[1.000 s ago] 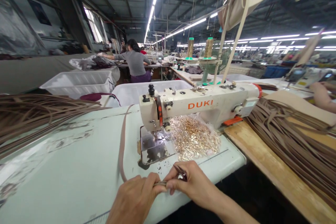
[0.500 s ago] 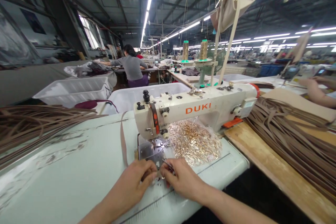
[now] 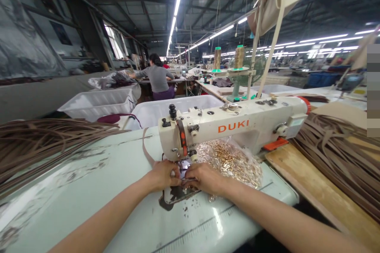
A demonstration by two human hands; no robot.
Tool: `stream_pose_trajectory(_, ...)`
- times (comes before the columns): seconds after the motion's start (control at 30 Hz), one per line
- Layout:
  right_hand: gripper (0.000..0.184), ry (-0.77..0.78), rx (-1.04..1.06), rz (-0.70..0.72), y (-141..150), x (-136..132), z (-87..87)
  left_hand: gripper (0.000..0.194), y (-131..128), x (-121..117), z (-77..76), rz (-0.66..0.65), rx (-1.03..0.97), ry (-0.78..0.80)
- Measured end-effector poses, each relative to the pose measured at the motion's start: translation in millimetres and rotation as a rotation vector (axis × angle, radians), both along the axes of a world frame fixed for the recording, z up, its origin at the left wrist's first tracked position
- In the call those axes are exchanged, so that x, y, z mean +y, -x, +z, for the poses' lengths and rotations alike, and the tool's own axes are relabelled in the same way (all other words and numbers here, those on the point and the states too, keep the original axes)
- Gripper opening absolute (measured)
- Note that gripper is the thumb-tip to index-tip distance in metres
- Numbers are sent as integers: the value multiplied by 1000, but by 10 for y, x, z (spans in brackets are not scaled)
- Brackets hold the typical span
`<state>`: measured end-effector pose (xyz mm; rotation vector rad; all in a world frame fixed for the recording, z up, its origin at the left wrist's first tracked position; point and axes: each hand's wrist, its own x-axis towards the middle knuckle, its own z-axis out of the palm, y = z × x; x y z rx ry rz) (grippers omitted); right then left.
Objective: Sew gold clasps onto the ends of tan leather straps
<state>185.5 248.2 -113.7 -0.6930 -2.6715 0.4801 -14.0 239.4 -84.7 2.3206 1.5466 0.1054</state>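
A white sewing machine [image 3: 234, 124] marked DUKI stands on a pale green table [image 3: 89, 189]. My left hand [image 3: 162, 174] and my right hand [image 3: 204, 178] meet on the metal plate [image 3: 175, 195] under the needle, fingers pinched together on the end of a thin brown strap [image 3: 147, 148]. The strap runs from my left hand back over the table's far edge. A clear bag of gold metal rings [image 3: 233, 162] lies just right of my right hand, under the machine arm.
Heaps of brown straps lie at the left [image 3: 44, 142] and on a wooden board at the right [image 3: 338, 154]. White plastic bins [image 3: 97, 102] stand behind the table. Thread cones [image 3: 239, 57] rise behind the machine. A person [image 3: 158, 77] works farther back.
Both hands have moved away from me, from the table's front edge up onto the needle plate, carrying the strap end with them. The view has shifted slightly.
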Motion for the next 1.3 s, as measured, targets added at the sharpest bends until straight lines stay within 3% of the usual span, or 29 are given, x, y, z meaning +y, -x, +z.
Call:
stream_pose_trajectory(0.17,16,-57,-10,45,21,67,-6,20,-6,-357,-157,19,-37,-203)
stream_pose_trajectory(0.3,12,-60,-51,68,4,60,16,40,57,-600,-405,-199,18,-470)
stream_pose_trajectory(0.4,10,-76,-77,28,-5,22,18,37,117,-575,-525,-349,123,-635)
stream_pose_trajectory(0.53,14,-62,-84,-68,25,-9,-3,34,219,-321,-568,-513,116,-834)
stream_pose_trajectory(0.73,16,-110,-172,-274,138,13,-53,34,382,13,-602,-594,-3,-840)
stream_pose_trajectory(0.9,19,-296,-189,-215,152,-68,-146,37,460,27,-672,-584,78,-920)
stream_pose_trajectory(1.0,13,-383,-188,-218,161,-93,-209,35,491,54,-709,-603,56,-961)
stream_pose_trajectory(1.13,10,-434,-195,-240,177,-70,-260,36,542,107,-776,-570,22,-1027)
stream_pose_trajectory(1.3,10,-425,-207,-207,163,-49,-238,38,540,97,-729,-577,76,-948)
